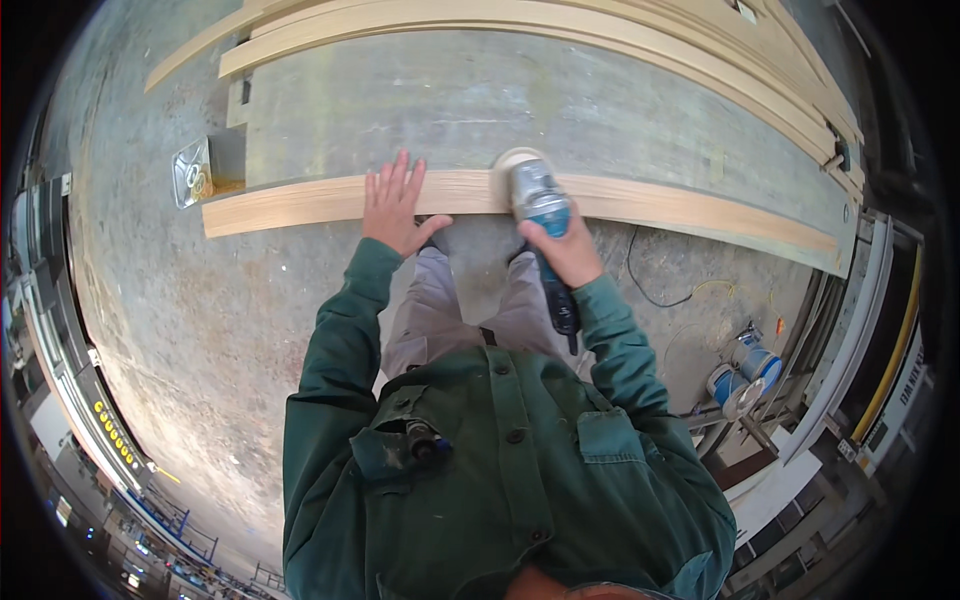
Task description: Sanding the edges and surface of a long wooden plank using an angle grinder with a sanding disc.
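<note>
A long pale wooden board [300, 207] lies along the near edge of the work table [400, 100]. My left hand [393, 205] rests flat on it, fingers spread and pointing away from me. To its right, my right hand [568, 250] is wrapped round the body of a blue and silver angle grinder [546, 205]. The grinder's round pale disc [518, 160] sits over the board and looks blurred. Its dark rear end hangs back toward my right forearm. The disc's underside is hidden, so I cannot tell how firmly it meets the wood.
Several long wooden strips [480, 14] lie across the table's far side. An open metal tin [192, 172] stands off the table's left end. A dark cord [640, 285] trails over the floor at right, near blue and white containers [745, 370]. Metal rails [880, 300] edge the far right.
</note>
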The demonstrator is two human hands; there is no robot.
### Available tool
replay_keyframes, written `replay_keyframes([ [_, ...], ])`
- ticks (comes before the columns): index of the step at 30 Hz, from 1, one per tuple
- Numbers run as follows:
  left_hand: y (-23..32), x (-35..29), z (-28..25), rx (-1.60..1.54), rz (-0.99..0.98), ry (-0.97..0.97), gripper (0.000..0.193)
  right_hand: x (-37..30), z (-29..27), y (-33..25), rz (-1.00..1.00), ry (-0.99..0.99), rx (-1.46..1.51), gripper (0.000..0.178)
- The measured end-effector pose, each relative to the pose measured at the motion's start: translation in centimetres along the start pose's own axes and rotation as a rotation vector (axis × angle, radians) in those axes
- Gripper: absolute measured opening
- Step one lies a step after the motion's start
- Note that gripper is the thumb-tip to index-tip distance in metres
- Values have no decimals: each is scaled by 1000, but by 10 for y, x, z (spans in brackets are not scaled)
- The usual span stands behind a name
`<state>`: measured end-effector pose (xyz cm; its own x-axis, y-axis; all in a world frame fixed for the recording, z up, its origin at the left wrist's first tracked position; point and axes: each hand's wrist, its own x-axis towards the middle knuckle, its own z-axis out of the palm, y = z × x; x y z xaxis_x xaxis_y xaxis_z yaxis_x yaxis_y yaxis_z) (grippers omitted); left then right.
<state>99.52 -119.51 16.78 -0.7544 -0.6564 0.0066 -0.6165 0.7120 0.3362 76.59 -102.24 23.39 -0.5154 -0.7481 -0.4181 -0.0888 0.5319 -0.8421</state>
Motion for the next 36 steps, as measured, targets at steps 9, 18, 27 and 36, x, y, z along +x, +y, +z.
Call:
replay_keyframes([
  [9, -172, -63, -49, 157, -39, 36, 98, 3, 77, -27, 29, -100, -89, 101],
  [18, -182, -62, -47, 247, -159, -36, 106, -9, -78, 56, 199, 377, 191, 73],
  [27, -186, -61, -47, 266, -155, -44, 104, -34, -136, 70, 371, 621, 504, 68],
  [36, -190, -65, -42, 278, -68, 57, 98, -55, 40, 35, 195, 355, 288, 66],
])
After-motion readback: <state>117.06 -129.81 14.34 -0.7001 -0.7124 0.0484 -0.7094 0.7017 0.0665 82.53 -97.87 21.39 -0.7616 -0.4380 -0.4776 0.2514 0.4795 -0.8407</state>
